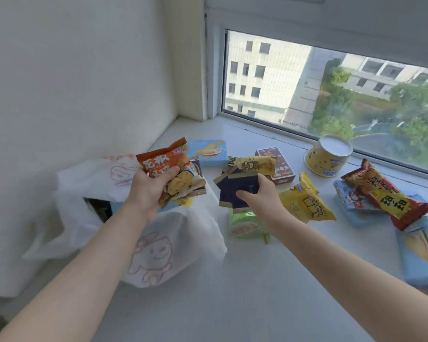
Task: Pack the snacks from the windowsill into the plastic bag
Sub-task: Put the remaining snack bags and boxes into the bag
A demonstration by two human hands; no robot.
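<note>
The plastic bag (198,233) was white with a pink line-drawn rabbit. Above it, an orange packet (158,159) bore white characters. Right of the bag were dark navy sachets (232,193) edged in gold, a pale green packet (245,225), a yellow packet (304,203) with black print and, farther right, a red-and-yellow packet (386,196). Behind the bag was a light blue box (208,150).

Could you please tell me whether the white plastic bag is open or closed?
Open: the white plastic bag gapes at its mouth, showing a blue package inside.
</note>
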